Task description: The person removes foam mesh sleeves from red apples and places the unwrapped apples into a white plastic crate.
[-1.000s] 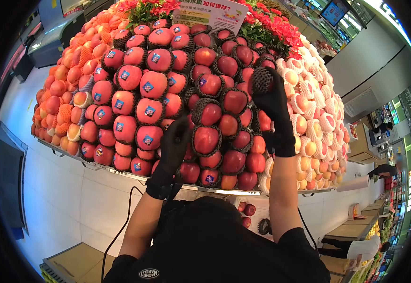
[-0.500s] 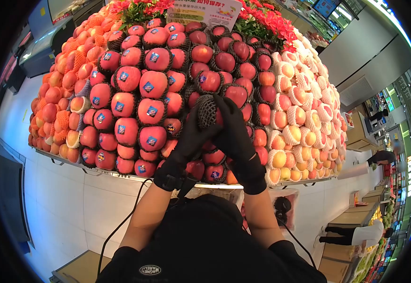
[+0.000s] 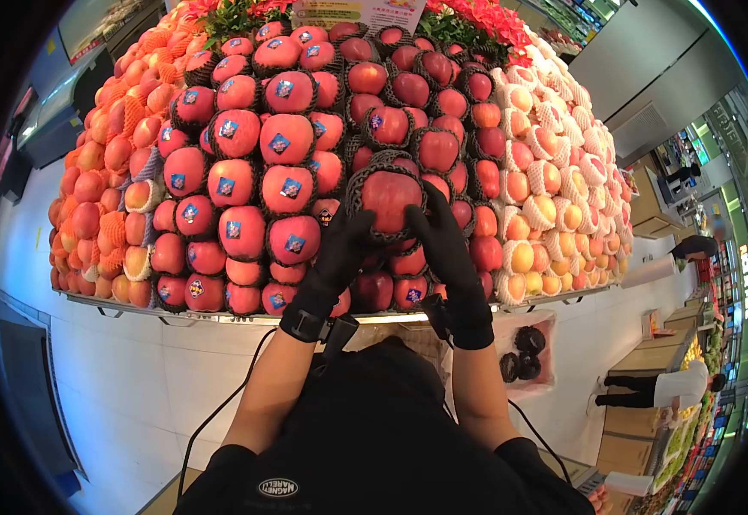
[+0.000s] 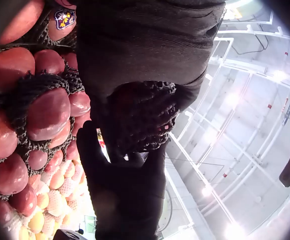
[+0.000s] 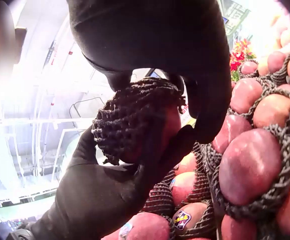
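Both black-gloved hands hold one red apple (image 3: 391, 202) in a black foam net between them, in front of the dark red apples. In the head view the left hand (image 3: 344, 249) grips its left side and the right hand (image 3: 444, 245) its right side, near the thumb. The left wrist view shows the netted apple (image 4: 145, 117) between the left hand (image 4: 147, 47) above and the right hand (image 4: 127, 195) below. In the right wrist view, net (image 5: 130, 117) covers much of the apple, with the right hand (image 5: 155, 37) above and the left hand (image 5: 97, 195) below.
Netted apples with blue stickers (image 3: 288, 137) fill the middle of the stand, orange-netted fruit (image 3: 117, 154) the left and white-netted fruit (image 3: 554, 189) the right. A lined box (image 3: 550, 360) with black netted items stands below the stand's edge. A person (image 3: 683, 386) is at far right.
The right hand brought the netted apple from the right side of the display to the middle, where the left hand met it. Since then the apple has turned, its red face now upward.
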`<state>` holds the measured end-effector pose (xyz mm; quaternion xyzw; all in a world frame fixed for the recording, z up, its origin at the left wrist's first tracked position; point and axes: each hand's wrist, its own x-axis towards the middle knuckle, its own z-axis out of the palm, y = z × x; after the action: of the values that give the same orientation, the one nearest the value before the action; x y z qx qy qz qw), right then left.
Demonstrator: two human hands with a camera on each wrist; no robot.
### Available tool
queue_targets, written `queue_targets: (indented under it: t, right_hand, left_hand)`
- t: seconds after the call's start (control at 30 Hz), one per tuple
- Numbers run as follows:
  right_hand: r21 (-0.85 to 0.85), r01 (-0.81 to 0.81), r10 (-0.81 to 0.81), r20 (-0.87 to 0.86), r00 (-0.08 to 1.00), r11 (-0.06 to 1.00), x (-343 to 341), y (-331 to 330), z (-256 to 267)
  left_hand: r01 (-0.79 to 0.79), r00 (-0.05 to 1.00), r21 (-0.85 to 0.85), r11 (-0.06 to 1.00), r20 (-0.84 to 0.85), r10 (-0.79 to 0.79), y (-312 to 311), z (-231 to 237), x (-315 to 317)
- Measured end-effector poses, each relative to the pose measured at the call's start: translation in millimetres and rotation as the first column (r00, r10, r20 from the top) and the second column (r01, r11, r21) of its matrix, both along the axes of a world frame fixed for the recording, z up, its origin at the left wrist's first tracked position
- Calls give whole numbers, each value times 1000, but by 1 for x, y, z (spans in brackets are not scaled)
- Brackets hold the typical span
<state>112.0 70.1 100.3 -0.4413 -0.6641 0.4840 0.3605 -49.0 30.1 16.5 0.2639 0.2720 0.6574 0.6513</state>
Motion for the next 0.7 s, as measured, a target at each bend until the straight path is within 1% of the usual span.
queue_targets:
  t: [0.07,0.17,0.27,0.3,0.37,0.4,0.47,0.5,0.57,0.63,0.67,0.7]
  right_hand:
    - [9,18,-18,-14,1000,1000,-1,-3,-4]
    - [14,38,-37,-38,999,999,-2,-6,-8]
    - [-1,44,-44,-61,997,999,-5,-11,-3]
    - [-14,48,-48,-67,997,999,-5,-14,-3]
    - [30,50,-46,-109,993,998,-4,-18,-9]
    - [56,48,-40,-129,991,997,-3,-18,-11]
    - [137,51,-35,-116,993,989,-3,-20,-15]
    - [177,47,-28,-109,994,983,-4,-20,-17]
    - [163,47,-26,-127,992,986,-6,-11,-29]
    - [172,47,-26,-118,993,984,-9,-10,-36]
    - [193,50,-30,-102,994,980,-13,-14,-29]
    - [215,55,-38,-86,996,975,-15,-16,-26]
  left_hand:
    - [-18,989,92,996,-142,31,-4,3,-1]
    - [52,998,33,998,-25,-51,-10,7,-7]
    - [106,994,12,994,0,-106,-14,15,-11]
    - [122,992,1,993,-44,-122,-15,14,-14]
    - [152,979,-24,988,-130,-154,-17,14,-18]
    - [135,963,16,991,-239,-128,-19,18,-17]
    - [106,895,103,989,-443,-50,-24,31,-15]
    - [96,919,114,989,-392,-44,-26,34,-14]
    - [67,958,131,989,-286,-27,-32,37,-14]
    - [26,953,166,986,-301,26,-33,29,-17]
    - [9,949,183,983,-310,49,-34,29,-19]
    - [11,930,175,985,-364,54,-36,30,-22]
